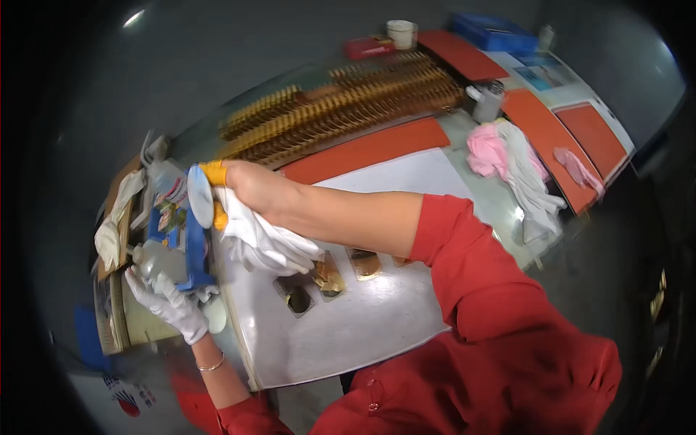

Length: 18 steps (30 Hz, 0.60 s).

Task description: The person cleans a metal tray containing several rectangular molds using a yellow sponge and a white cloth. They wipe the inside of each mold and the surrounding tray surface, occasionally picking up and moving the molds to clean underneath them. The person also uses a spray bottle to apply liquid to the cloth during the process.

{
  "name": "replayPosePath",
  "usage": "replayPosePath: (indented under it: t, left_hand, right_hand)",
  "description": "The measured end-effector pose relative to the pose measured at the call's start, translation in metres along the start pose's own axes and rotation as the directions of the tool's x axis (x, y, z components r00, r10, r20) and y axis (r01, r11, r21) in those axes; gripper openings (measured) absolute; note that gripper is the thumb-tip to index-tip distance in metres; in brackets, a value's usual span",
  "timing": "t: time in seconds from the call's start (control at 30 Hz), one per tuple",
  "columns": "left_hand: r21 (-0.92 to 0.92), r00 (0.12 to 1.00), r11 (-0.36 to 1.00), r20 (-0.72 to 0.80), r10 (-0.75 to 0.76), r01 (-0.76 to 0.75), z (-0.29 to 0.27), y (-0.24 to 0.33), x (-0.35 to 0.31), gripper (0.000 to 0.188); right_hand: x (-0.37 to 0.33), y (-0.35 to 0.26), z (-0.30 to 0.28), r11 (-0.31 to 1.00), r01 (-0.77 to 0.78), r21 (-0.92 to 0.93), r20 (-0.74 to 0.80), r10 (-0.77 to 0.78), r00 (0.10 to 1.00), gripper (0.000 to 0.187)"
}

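My right hand (250, 190), bare with yellow finger covers, reaches across to the left side of the table. It is closed on a bunched white cloth (264, 243), which hangs below the palm. A pale blue round disc (201, 197) stands on edge at its fingertips; how it is gripped is blurred. My left hand (170, 308), in a white glove, has its fingers apart beside a translucent bottle (161, 259). Whether the fingers touch the bottle I cannot tell. Below my right forearm, several small dark and gold plates (295, 299) lie on a white sheet (377, 312).
Behind the bottle stands a blue tray (197, 250) with small items. Rows of gold-brown pieces (341, 109) fill the back, beside an orange-red mat (370, 148). To the right are pink and white cloths (518, 170), a grey bottle (488, 101) and a blue box (493, 32).
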<state>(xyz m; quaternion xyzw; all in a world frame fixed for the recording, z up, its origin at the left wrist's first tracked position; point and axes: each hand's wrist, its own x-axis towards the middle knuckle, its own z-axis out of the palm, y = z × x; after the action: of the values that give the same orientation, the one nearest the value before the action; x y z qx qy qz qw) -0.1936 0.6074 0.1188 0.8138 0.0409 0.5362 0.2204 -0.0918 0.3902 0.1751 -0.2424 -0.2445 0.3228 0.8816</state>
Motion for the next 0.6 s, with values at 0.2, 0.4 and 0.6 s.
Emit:
replayPosePath:
  t: [0.2, 0.4, 0.6]
  left_hand:
    - [-0.616, 0.681, 0.787, 0.565, 0.466, -0.029, 0.1, 0.187, -0.022, 0.05]
    - [-0.807, 0.233, 0.58, 0.545, 0.805, -0.116, 0.256, 0.372, -0.096, 0.045]
    - [-0.871, 0.148, 0.49, 0.479, 0.865, -0.044, 0.363, 0.46, -0.167, 0.029]
  right_hand:
    - [-0.273, -0.111, -0.053, 0.937, -0.054, -0.344, -0.667, -0.203, 0.717, 0.027]
    - [-0.406, -0.205, -0.144, 0.137, -0.731, -0.669, -0.53, -0.777, 0.34, 0.035]
    - [-0.408, -0.218, -0.226, -0.475, -0.783, -0.402, -0.388, -0.686, 0.615, 0.022]
